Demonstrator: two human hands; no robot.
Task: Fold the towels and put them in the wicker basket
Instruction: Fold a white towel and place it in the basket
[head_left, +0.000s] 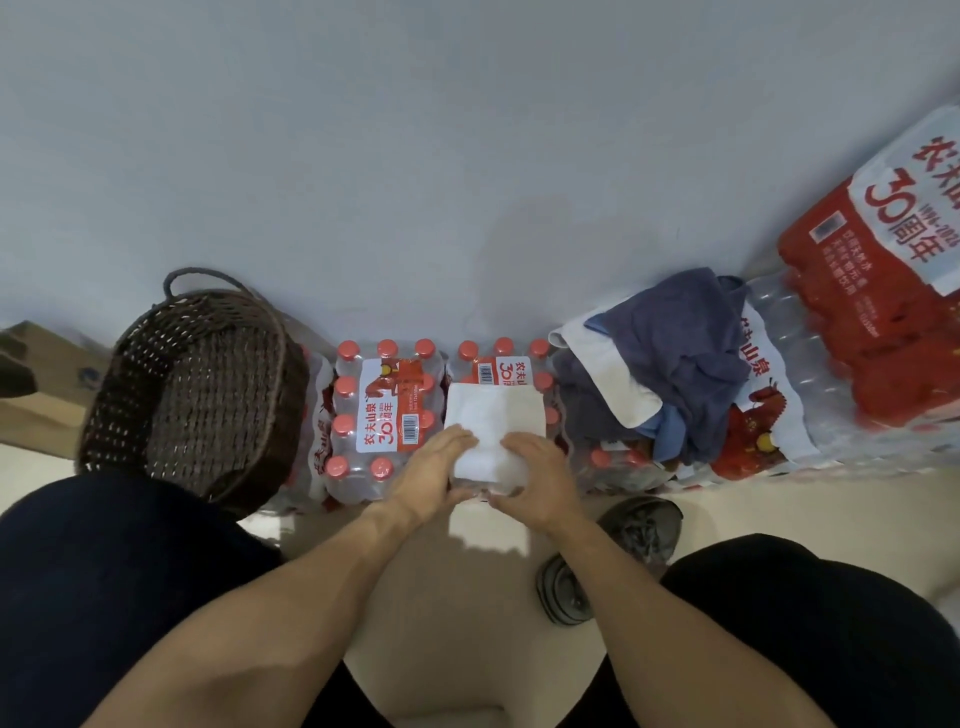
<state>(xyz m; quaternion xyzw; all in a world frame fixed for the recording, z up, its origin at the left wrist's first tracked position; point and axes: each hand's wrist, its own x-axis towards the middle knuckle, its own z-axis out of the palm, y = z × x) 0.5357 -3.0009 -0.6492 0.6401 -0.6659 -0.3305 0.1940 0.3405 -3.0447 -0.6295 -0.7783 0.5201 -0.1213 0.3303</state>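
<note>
A folded white towel (493, 415) lies on a shrink-wrapped pack of water bottles (485, 371) in the middle. My left hand (431, 475) rests flat on its near left part, fingers straight. My right hand (540, 478) lies on its near right corner with fingers bent down over the towel's edge; whether they grip it is unclear. To the left stands the dark wicker basket (192, 395), with nothing visible inside. On the right, a heap of unfolded towels (670, 358) in dark blue, grey, white and light blue sits on more bottle packs.
Another bottle pack (384, 421) sits between the basket and the towel. Larger red-and-white packs (883, 280) stack at the far right. A cardboard box (41, 384) is at the left edge. A grey wall stands right behind. My knees and a shoe (613, 556) are below.
</note>
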